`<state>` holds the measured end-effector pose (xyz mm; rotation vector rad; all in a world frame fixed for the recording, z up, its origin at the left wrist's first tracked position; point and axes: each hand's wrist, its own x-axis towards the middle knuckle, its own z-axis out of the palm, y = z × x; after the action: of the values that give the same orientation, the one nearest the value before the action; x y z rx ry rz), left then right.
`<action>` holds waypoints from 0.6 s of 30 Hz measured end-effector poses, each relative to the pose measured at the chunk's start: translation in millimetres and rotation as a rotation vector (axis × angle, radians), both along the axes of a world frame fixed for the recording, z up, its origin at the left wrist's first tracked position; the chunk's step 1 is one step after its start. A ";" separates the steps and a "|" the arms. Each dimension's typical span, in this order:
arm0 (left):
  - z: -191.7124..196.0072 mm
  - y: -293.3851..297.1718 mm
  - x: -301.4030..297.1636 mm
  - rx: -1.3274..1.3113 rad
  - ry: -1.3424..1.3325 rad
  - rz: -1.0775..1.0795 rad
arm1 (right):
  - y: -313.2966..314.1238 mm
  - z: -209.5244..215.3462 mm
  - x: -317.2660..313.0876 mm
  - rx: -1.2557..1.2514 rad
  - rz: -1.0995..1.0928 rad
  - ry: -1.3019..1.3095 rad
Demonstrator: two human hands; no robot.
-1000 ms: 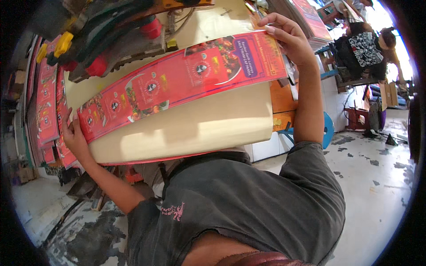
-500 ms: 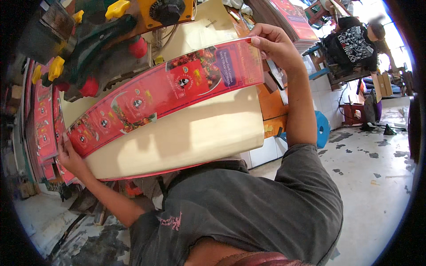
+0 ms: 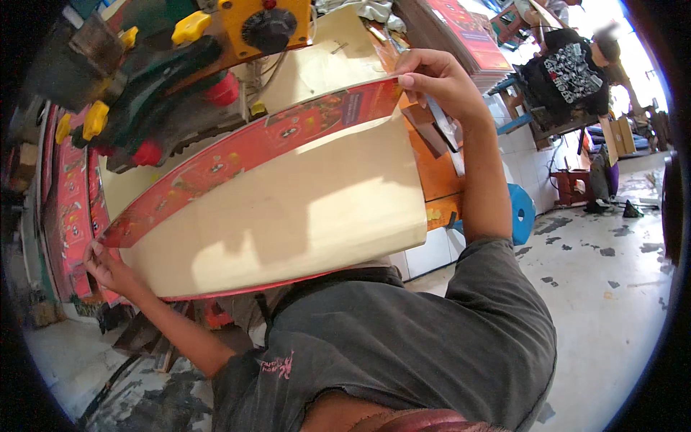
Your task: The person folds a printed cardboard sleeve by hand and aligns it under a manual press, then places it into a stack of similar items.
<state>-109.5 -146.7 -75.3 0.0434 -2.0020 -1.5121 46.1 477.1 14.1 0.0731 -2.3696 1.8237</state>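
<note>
Held up between both hands: a thick stack of printed cardboard sheets point(image 3: 288, 209), cream on the broad face, red print along the curved upper edge, filling the middle of the view from 9 o'clock to 1 o'clock. Left hand point(image 3: 108, 268) at 8 o'clock, closed around the lower left corner, fingers wrapped over the edge, thumb side mostly hidden behind the stack. Right hand point(image 3: 439, 83) at 1 o'clock, pinching the upper right corner, fingertips curled over the red edge. Bowed between the two grips, so judged flexible rather than stiff; probably light per sheet yet weighty as a pile, with glossy faces likely to slide on one another. Best taken at opposite corners, as here, pressure squeezing the layers together to stop fanning.

Above at 11 o'clock, a green machine point(image 3: 165, 86) with yellow knobs point(image 3: 191, 27), red knobs and an orange control box point(image 3: 266, 25). More red printed sheets point(image 3: 72, 209) at 9 o'clock, standing on edge. At 2 o'clock, another person in a dark printed shirt point(image 3: 568, 72), well apart. At 3 o'clock, a blue stool point(image 3: 521, 212) on the stained concrete floor point(image 3: 612, 288).
</note>
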 end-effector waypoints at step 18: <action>-4.2 2.5 0.4 -0.064 -0.160 -0.018 | 1.4 -9.7 1.7 0.131 0.208 -0.308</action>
<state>-109.1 -144.2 -79.6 0.1232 -2.1811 -1.4955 47.8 478.5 4.3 0.0592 -2.7869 1.8843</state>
